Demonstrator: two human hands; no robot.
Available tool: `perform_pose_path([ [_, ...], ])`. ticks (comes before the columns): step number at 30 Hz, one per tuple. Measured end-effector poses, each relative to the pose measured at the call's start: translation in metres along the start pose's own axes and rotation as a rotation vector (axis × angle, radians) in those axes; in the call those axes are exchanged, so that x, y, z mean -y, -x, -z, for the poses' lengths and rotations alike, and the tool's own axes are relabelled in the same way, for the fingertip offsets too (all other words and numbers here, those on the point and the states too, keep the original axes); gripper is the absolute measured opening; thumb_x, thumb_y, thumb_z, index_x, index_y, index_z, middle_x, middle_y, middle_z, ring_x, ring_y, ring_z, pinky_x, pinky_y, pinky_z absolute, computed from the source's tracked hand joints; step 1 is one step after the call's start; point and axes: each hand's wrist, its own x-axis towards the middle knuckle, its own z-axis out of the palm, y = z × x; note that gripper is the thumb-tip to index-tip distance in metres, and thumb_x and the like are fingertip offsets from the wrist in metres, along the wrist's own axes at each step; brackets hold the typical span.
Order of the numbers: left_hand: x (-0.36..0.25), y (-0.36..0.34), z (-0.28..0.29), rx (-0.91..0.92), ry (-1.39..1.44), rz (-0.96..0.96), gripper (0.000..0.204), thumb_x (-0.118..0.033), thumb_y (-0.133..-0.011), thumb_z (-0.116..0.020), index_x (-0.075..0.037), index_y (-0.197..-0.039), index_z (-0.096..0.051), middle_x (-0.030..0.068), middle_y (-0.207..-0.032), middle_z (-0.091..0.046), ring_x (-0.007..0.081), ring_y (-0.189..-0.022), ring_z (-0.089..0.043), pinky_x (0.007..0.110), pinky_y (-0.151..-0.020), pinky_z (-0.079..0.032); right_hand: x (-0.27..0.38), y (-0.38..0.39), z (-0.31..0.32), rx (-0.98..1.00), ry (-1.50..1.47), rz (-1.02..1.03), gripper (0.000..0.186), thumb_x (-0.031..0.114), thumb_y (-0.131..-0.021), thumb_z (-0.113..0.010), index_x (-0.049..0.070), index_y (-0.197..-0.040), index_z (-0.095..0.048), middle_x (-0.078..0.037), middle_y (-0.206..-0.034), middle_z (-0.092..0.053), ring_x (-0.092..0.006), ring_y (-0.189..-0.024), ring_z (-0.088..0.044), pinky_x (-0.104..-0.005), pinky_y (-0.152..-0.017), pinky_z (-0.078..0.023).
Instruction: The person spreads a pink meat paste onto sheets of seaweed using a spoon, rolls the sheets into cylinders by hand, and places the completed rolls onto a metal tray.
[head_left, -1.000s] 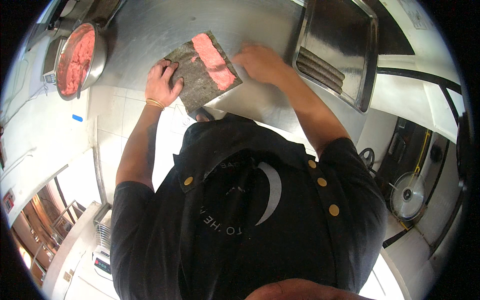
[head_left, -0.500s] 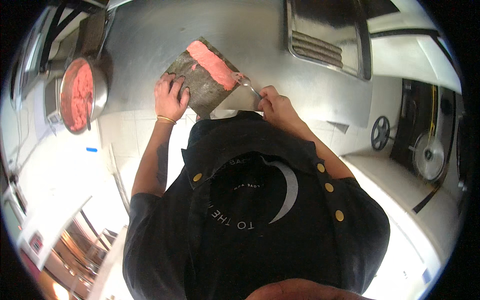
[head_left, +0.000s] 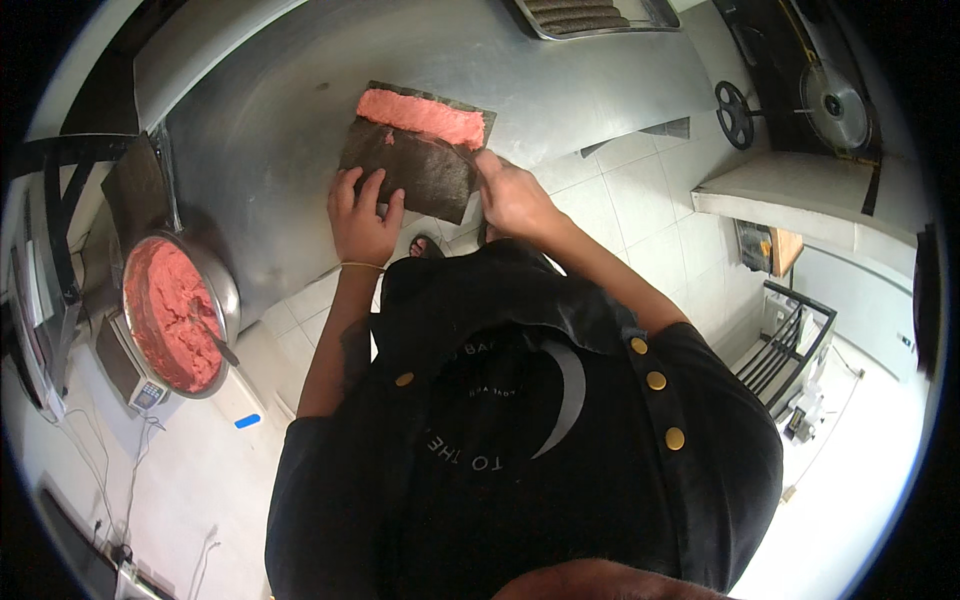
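A dark seaweed sheet (head_left: 420, 178) lies on the steel table, with a band of pink paste (head_left: 420, 115) spread along its far side. A small smear of paste sits just below the band. My left hand (head_left: 362, 222) is open, its spread fingertips resting on the sheet's near left edge. At the right edge, my right hand (head_left: 515, 200) is closed around a metal spoon. Most of the spoon is hidden by the hand; its end seems to be at the lower right of the paste.
The steel table (head_left: 270, 130) stretches around the sheet. At left, a metal bowl (head_left: 228, 300) of pink paste with a utensil in it stands by a scale (head_left: 148, 395). A metal tray (head_left: 655, 15) of dark rolls lies at the far right. A handwheel (head_left: 735, 115) stands right.
The whole view has turned, bringing the bowl nearer and the tray farther off. My right hand has come closer to the sheet, and the spoon has left the paste's right end.
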Motion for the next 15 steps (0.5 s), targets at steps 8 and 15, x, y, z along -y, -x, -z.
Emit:
perform_pose_path([
  [8, 0.005, -0.003, 0.003, 0.018, -0.006, -0.011, 0.042, -0.034, -0.089, -0.077, -0.010, -0.124, -0.072, 0.0171, -0.134, -0.057, 0.0416, -0.132, -0.050, 0.055, -0.113, -0.039, 0.041, -0.050, -0.030, -0.067, 0.092, 0.001, 0.028, 0.003, -0.091, -0.058, -0.002, -0.117, -0.050, -0.031, -0.101, -0.068, -0.0506, -0.090, -0.068, -0.0559, -0.078, -0.055],
  [15, 0.007, -0.002, 0.005, 0.031, 0.004, -0.029, 0.044, -0.035, -0.091, -0.075, -0.010, -0.126, -0.068, 0.0171, -0.134, -0.055, 0.0420, -0.133, -0.049, 0.056, -0.112, -0.040, 0.033, -0.008, -0.017, -0.061, 0.154, -0.191, 0.029, 0.002, -0.091, -0.053, 0.000, -0.120, -0.051, -0.031, -0.106, -0.068, -0.0496, -0.096, -0.070, -0.0549, -0.084, -0.057],
])
